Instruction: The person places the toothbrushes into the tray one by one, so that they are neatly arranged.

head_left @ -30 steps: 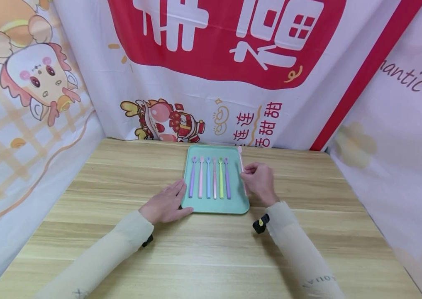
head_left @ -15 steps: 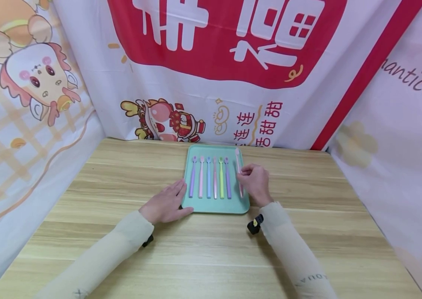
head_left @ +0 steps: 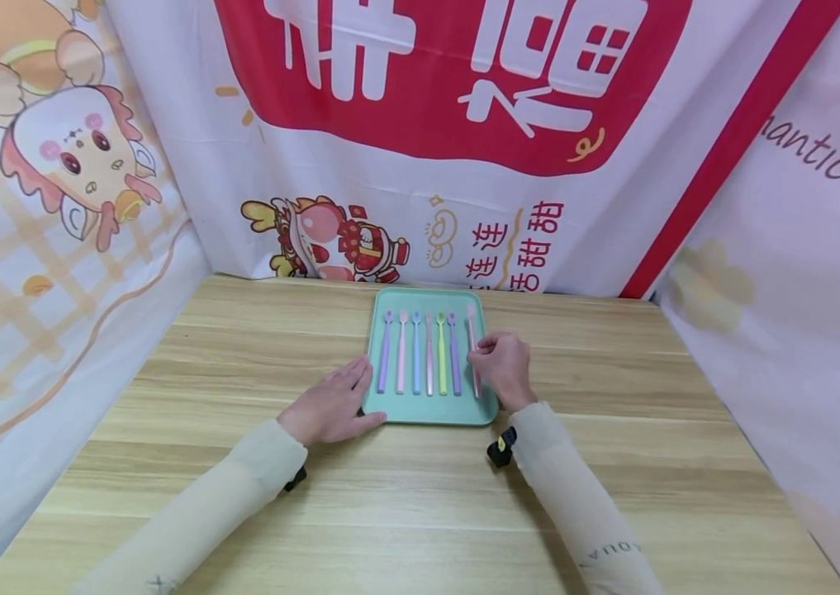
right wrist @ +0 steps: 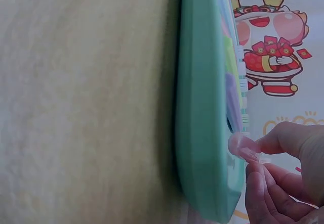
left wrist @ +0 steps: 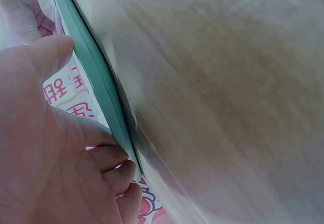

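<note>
A mint-green tray (head_left: 427,413) lies on the table, with several toothbrushes (head_left: 429,355) in purple, pink, blue and yellow side by side in it. My left hand (head_left: 334,401) rests against the tray's left rim, fingers extended and thumb near the front left corner. At the tray's right side, my right hand (head_left: 505,368) pinches a pale pink toothbrush (head_left: 471,326) by its handle, its head pointing to the back. In the right wrist view, thumb and fingers close on the translucent pink handle (right wrist: 243,147), just above the tray rim (right wrist: 202,107).
The wood-grain table (head_left: 390,512) extends around the tray. A printed white and red cloth (head_left: 449,99) hangs behind the table, with further printed cloths (head_left: 63,273) at the left and right sides. Each wrist wears a small black camera (head_left: 500,450).
My right hand has moved left with the pale pink toothbrush, from over the tray's right rim to inside it, nearer the row. The left hand has stayed in place.
</note>
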A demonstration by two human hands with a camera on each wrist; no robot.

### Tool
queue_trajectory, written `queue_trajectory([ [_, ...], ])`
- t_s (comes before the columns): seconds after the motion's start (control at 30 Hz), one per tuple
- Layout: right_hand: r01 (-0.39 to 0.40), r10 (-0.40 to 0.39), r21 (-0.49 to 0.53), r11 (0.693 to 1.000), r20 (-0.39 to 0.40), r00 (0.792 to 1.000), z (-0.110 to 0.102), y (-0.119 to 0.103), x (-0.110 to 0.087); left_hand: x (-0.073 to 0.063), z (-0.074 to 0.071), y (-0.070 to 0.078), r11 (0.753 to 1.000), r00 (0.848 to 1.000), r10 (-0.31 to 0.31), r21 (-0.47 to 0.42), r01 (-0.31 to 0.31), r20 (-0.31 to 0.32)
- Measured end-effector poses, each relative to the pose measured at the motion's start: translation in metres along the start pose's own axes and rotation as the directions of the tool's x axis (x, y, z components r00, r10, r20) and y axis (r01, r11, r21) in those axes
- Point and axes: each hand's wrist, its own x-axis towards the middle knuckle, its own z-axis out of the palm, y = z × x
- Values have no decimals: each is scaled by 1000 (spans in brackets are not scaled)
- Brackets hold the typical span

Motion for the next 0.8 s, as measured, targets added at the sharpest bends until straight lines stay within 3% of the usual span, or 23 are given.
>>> queue_trajectory([
  [0.47, -32, 32, -90, 995, -6, 999, 6, -5, 2, -2, -2, 2, 1000, 1000, -2, -17, 1, -7],
  [0.8, -84, 88, -120, 989, 31, 996, 9, -11, 4, -1, 0, 1, 1000, 1000, 2, -14, -2, -12],
])
